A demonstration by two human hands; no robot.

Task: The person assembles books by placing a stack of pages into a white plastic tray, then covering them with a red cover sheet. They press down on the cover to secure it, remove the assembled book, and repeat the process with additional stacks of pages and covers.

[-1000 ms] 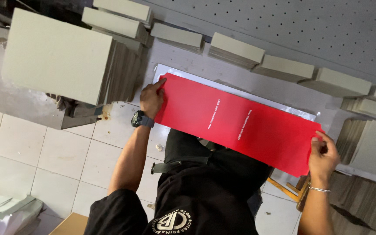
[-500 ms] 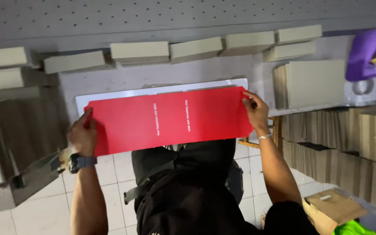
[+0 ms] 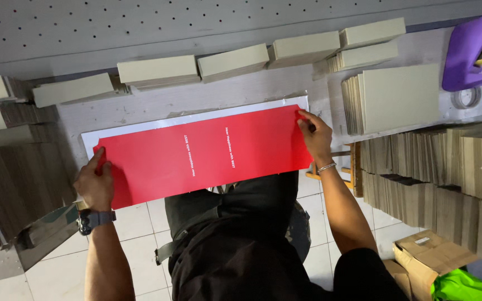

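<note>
A long red printed sheet lies across a white board on the grey worktable. My left hand, with a dark watch on the wrist, holds the sheet's left end. My right hand, with a thin bracelet, pinches the sheet's right end near the top corner. The sheet's near edge hangs over the table's front, above my dark clothing.
Grey-beige board stacks line the back of the table; a larger stack lies at right. A purple tape dispenser sits at the far right. Brown cardboard piles stand right and left; an open carton is on the tiled floor.
The view has swung round and steadied. The red sheet has come down almost level onto the white board, both hands still on its ends.
</note>
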